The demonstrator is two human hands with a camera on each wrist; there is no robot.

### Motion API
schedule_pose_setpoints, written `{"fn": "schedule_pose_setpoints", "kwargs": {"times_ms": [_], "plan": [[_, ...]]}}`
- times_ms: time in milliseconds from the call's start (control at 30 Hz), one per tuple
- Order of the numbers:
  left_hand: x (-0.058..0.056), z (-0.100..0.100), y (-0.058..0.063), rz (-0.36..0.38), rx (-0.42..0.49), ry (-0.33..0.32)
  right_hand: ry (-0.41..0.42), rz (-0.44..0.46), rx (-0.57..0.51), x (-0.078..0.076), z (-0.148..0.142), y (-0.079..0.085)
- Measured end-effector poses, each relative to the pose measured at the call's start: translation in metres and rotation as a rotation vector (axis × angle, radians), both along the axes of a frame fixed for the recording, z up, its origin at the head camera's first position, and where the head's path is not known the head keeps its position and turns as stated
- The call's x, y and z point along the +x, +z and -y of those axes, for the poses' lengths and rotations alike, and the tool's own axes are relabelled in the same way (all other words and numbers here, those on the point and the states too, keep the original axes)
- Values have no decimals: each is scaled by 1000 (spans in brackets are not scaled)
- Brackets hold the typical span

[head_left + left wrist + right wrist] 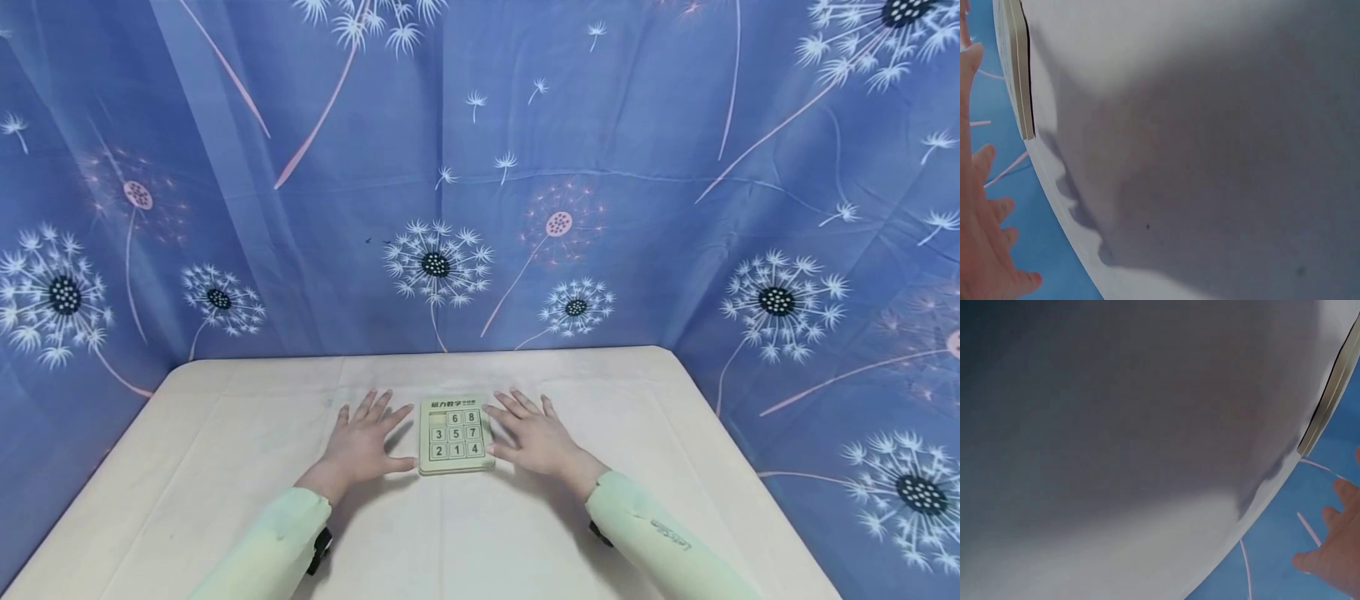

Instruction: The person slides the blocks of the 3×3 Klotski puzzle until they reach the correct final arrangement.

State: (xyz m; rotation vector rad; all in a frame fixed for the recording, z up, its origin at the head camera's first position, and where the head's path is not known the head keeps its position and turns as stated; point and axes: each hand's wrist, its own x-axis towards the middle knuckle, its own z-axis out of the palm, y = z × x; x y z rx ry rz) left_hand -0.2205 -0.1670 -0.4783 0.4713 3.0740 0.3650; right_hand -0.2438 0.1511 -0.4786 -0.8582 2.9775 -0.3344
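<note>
A pale green sliding number puzzle [456,465] lies flat on the table, its top printed with dark characters. Its tiles read 6, 8, then 3, 5, 7, then 2, 1, 4, with a bare slot at the upper left. On its left side my left hand [362,450] is spread, thumb pointing at the puzzle. My right hand [542,443] mirrors it on the right, fingertips close to the puzzle's edge; whether they touch it I cannot tell. Both wrist views show the puzzle's side edge, [1021,75] as a thin strip, and nothing is held.
A pale cloth covers the table [247,433], whose far edge meets a blue curtain [480,250] printed with dandelions. The curtain also rises along the left and right sides. Light green sleeves [262,542] cover both forearms, with a dark band showing under each wrist.
</note>
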Motion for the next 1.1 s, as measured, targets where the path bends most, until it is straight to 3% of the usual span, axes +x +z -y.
{"fn": "schedule_pose_setpoints", "kwargs": {"times_ms": [1100], "plan": [[-8, -19, -7, 93, -36, -53, 96, 96, 92, -12, 21, -1]]}}
